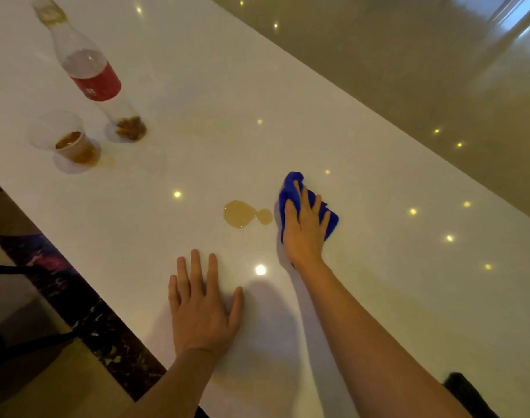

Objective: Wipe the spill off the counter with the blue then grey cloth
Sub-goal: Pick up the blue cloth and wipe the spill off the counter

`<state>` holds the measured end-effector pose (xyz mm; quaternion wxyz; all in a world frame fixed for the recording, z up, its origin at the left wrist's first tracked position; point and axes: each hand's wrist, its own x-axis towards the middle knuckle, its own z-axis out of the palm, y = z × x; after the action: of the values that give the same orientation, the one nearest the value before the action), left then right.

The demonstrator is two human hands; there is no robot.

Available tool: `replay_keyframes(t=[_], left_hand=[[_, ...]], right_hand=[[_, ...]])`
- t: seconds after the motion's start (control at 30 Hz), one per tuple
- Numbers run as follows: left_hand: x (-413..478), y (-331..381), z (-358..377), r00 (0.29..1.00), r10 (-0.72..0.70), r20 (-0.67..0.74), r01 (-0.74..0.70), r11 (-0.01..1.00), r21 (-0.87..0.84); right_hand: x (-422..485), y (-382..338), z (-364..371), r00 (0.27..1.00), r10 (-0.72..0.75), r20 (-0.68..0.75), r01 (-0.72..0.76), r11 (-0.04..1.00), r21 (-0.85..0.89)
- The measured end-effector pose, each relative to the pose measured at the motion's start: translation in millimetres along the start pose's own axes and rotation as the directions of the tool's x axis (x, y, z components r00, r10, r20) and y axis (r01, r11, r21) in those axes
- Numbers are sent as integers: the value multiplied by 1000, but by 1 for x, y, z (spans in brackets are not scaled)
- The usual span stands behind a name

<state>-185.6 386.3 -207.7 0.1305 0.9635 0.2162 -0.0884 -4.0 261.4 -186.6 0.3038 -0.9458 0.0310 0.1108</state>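
Observation:
A yellowish-brown spill (245,213) lies on the white counter (197,101), a larger puddle joined to a smaller one on its right. My right hand (304,227) presses flat on a bunched blue cloth (290,188) just right of the spill, the cloth's edge close to the small puddle. My left hand (201,306) rests flat on the counter nearer to me, fingers spread, holding nothing. A dark shape (465,393) sits at the counter's lower right; I cannot tell whether it is the grey cloth.
A clear plastic bottle (88,70) with a red label stands at the far left, brown residue at its base. Beside it a clear cup (70,143) holds brown liquid, with a faint wet ring next to it. The counter's left edge drops to a dark patterned floor (76,297).

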Motion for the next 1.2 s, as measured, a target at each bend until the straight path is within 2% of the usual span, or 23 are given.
replay_keyframes(t=[0.07,0.13,0.23,0.3,0.33,0.4,0.5,0.57,0.6,0.63,0.67,0.7,0.77,0.83,0.87,0.9,0.97,1.0,1.03,1.07,1.1,1.13,1.2], left_hand=[[1,0,-1,1000,-6,-8,6,1000,-6],[4,-2,-1,1000,-6,-12,6,1000,-10],[6,-8,-1,1000,-12,-21,12,1000,-3],[7,-10,0,999,-10,-34,10,1000,2],[6,-10,1,999,-4,-33,4,1000,5],[5,-12,3,999,2,-33,-2,1000,6],[5,-9,4,1000,-4,-30,4,1000,10],[6,-8,2,999,1,-32,0,1000,4],[7,-8,1,1000,-1,-28,1,1000,0],[5,-9,1,1000,-3,-24,3,1000,1],[3,-11,1,1000,-5,-28,5,1000,4],[2,-14,1,999,-7,-32,8,1000,5],[2,-14,2,999,-10,-46,9,1000,-4],[8,-13,3,998,-2,-61,2,1000,-3],[8,-11,3,999,-1,-53,1,1000,11],[9,-10,4,999,1,-47,0,1000,21],[9,-7,5,999,-8,-39,9,1000,26],[9,-6,5,1000,-12,-29,13,1000,29],[9,-6,4,1000,-13,-24,14,999,38],[9,-6,3,1000,-14,-28,15,999,45],[9,-8,3,999,-19,-34,21,999,40],[11,-10,2,999,-27,-37,28,999,28],[5,-8,2,999,-25,-41,25,1000,4]], right_hand=[[11,-42,28,994,-68,91,60,994,92],[10,-70,49,957,-238,168,238,971,19],[-4,-55,55,779,-537,324,618,745,-250],[-4,-17,39,662,-644,383,746,613,-260],[0,6,26,648,-661,380,761,587,-276],[19,48,-7,743,-603,291,669,646,-368],[55,78,-42,960,-279,20,260,863,-433],[71,54,-30,991,-42,-130,-10,928,-374],[70,33,-18,989,22,-146,-71,936,-343],[61,17,-6,992,-7,-127,-36,942,-333],[45,7,8,986,-149,-75,113,928,-355],[22,8,21,934,-356,41,343,854,-391],[-17,43,16,651,-679,339,756,540,-371],[-16,92,-22,449,-762,467,893,359,-272],[-9,114,-41,452,-762,465,890,351,-291],[3,128,-57,550,-729,407,832,434,-346],[32,129,-72,864,-486,132,490,749,-445],[45,114,-69,958,-287,-22,251,868,-428],[52,93,-57,989,-110,-102,64,925,-375],[48,70,-42,994,-17,-107,-20,941,-338],[35,53,-24,997,-31,-77,3,943,-332],[14,42,-5,990,-141,-25,123,927,-355],[-57,57,18,884,-435,170,466,786,-407]])
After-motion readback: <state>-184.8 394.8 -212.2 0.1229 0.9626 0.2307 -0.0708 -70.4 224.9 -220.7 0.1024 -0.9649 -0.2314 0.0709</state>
